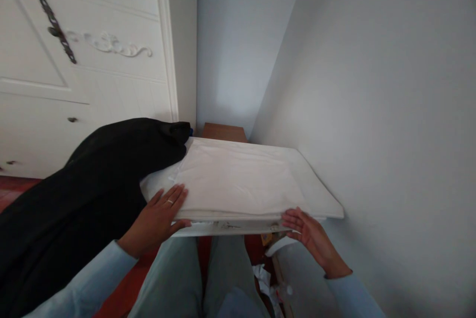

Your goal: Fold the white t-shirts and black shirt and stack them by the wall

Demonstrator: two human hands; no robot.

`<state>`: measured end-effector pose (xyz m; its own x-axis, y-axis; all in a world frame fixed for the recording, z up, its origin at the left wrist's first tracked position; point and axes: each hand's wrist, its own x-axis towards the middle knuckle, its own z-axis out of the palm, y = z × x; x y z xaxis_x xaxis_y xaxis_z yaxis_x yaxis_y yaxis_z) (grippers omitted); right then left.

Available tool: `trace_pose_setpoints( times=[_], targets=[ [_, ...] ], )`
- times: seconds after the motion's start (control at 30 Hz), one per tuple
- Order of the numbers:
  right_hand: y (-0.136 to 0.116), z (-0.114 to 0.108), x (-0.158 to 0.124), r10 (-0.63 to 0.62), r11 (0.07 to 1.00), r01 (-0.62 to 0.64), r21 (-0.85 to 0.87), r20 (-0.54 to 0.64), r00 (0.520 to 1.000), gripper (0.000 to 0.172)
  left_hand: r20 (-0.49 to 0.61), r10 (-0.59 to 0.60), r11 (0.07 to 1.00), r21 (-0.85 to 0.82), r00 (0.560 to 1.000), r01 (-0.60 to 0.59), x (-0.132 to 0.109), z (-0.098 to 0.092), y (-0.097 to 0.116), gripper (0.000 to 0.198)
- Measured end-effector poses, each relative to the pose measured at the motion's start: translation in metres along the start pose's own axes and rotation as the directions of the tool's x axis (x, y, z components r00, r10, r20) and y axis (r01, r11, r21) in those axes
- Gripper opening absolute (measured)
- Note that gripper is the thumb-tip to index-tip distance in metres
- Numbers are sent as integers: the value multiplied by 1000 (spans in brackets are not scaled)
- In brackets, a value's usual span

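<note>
A folded white cloth (238,174) lies flat on a narrow white padded board (320,194) that looks like an ironing board. My left hand (163,214) rests on the cloth's left front corner, its fingers stretched flat and the thumb apart along the front edge. At the right front edge, the fingertips of my right hand (307,231) touch the cloth, with the fingers extended and the thumb lower and separate. A black garment (107,174) drapes over the board's left end, beside my left forearm.
A white wardrobe (111,16) with dark metal handles stands at the left. Pale walls (390,85) meet behind and to the right of the board. A brown wooden box-like piece (225,132) shows behind it. Crumpled white material (263,278) lies below, on the red floor.
</note>
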<state>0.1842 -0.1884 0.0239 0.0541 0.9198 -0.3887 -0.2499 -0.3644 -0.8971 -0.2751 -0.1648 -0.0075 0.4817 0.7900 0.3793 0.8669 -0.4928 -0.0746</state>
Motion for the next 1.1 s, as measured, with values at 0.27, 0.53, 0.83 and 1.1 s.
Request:
trace_pose_setpoints(
  times=[0.27,0.53,0.83,1.1],
  targets=[
    [-15,-34,13,-106,967,145,207,-190,976,23,38,-18,1000,-4,999,19,-1,-10,-2,84],
    [-30,-33,14,-608,748,470,-469,-200,768,42,23,-45,998,34,999,44,20,-25,15,78],
    [-63,122,137,-431,68,770,-634,678,596,52,185,276,947,-221,943,-233,143,3,105,80],
    [-51,143,243,-161,-228,805,-548,836,524,60,140,242,929,-320,960,-188,126,20,107,85]
  ],
)
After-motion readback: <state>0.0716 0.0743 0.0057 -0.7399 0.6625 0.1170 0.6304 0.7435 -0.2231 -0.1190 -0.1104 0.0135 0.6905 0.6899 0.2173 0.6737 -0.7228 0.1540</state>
